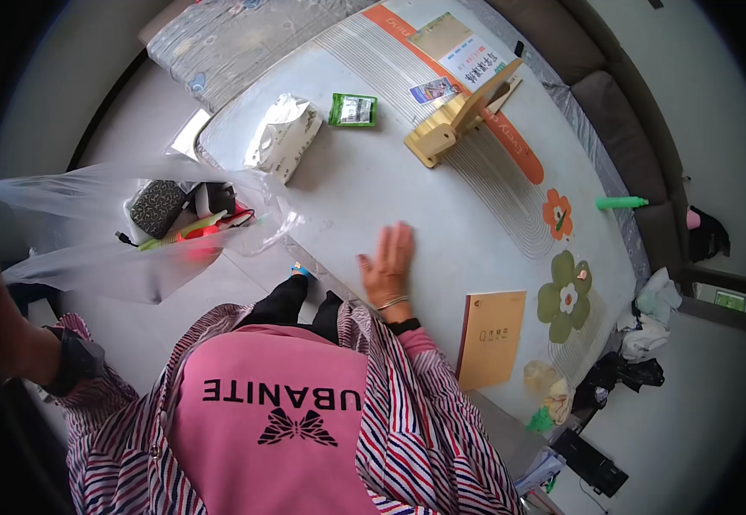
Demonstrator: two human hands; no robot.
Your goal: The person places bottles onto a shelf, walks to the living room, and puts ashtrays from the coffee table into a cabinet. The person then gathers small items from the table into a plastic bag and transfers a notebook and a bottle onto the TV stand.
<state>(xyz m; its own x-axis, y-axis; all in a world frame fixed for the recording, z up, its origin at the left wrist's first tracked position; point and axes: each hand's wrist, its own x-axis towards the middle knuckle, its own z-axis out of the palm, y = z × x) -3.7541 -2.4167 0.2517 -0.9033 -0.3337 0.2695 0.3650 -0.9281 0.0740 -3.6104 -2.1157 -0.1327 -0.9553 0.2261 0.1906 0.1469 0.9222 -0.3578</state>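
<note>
At the far left edge, my left hand [6, 330] is by the stretched handles of a clear plastic bag [90, 270]; its fingers are mostly lost in the dark rim, but the bag pulls taut towards them. A black patterned pouch [157, 209], a red object [199, 245] and a yellow-green strip show within or through the bag. The bag's other end touches the table's near-left edge. My right hand [387, 266] lies palm down on the white table [338, 197], fingers stretched out and slightly blurred, holding nothing.
A white packet [284, 137] and a green packet [353, 110] lie at the back left. Behind stands a wooden holder [446, 129]. An orange-tan notebook [491, 339] lies right of my hand. A green marker-like object [622, 202] is near the dark sofa [613, 112].
</note>
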